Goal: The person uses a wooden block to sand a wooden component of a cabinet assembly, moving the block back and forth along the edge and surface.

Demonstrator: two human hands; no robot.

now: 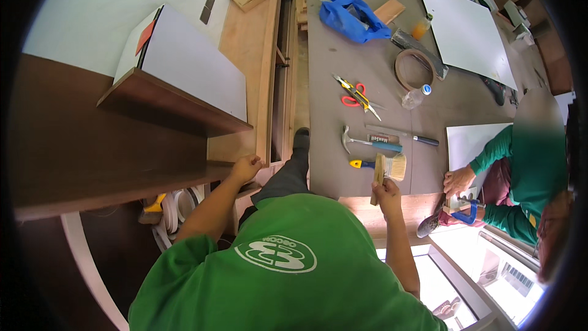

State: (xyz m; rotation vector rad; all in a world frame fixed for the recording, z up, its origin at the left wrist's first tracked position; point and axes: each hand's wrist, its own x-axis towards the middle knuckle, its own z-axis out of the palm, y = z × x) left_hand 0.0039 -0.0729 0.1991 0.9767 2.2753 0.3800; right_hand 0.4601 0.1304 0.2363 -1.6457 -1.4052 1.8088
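A wooden-handled brush (397, 167) with pale bristles is in my right hand (387, 194), whose fingers close round the lower end of its handle, over the table's near edge. Just left of the brush, a yellow-and-blue handle (362, 163) lies on the table, its other end hidden. My left hand (246, 168) is by the front edge of the wooden cabinet ledge (236, 145). Its fingers are curled together; anything between them is too small to make out. A claw hammer (370, 143) and a thin blade with a black handle (402, 134) lie beyond the brush.
The brown-topped table (331, 104) also carries red-handled scissors (355, 95), a tape roll (415, 69), a clear bottle (416, 97), a blue plastic bag (352, 18) and a white panel (468, 34). At right, a person in green sleeves (495, 147) handles a blue clamp (468, 210).
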